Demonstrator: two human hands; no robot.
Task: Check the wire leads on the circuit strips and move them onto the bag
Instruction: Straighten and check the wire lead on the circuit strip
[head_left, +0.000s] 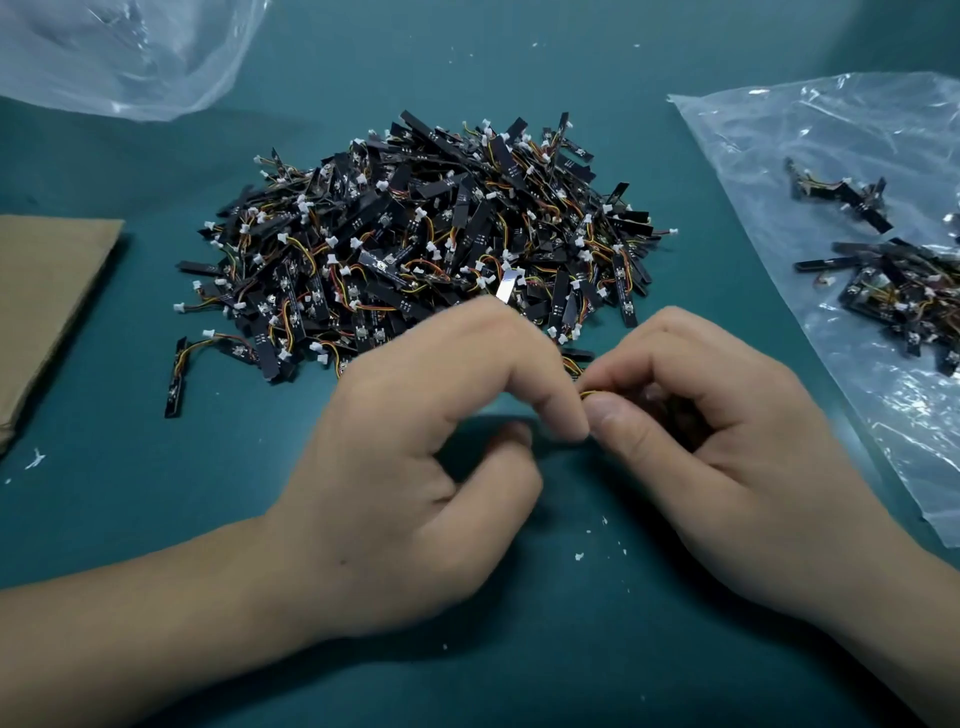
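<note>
Closest to the camera, two bare hands are held fingertip to fingertip just above the teal tabletop (156, 493). The right hand (727, 457) is curled tight, and a yellow-orange wire lead (583, 394) is pinched between its thumb and forefinger. The board belonging to that lead is hidden inside the curled fingers, so its long axis cannot be told. The left hand (431, 467) is also curled. Its forefinger tip is set against the lead beside the right thumb, while its own thumb is tucked under and apart. Whether anything is actually gripped by it cannot be told.

Beyond the hands, a large pile of circuit strips (415, 249) is heaped in the middle, black boards tangled with coloured wires and white connectors. The clear plastic bag (831, 135) is spread flat to the right, its near edge running diagonally past the right wrist, and a few sorted strips (893, 291) are already laid on it.

The checking step is judged to be in hand, with most of the pile not yet dealt with. The bag lies to the right of the grip, so the right hand is the nearer one, and only a short sideways carry would be called for.

A second clear bag (119, 52) is seen at far left, and a cardboard sheet (47, 291) at the left edge.
</note>
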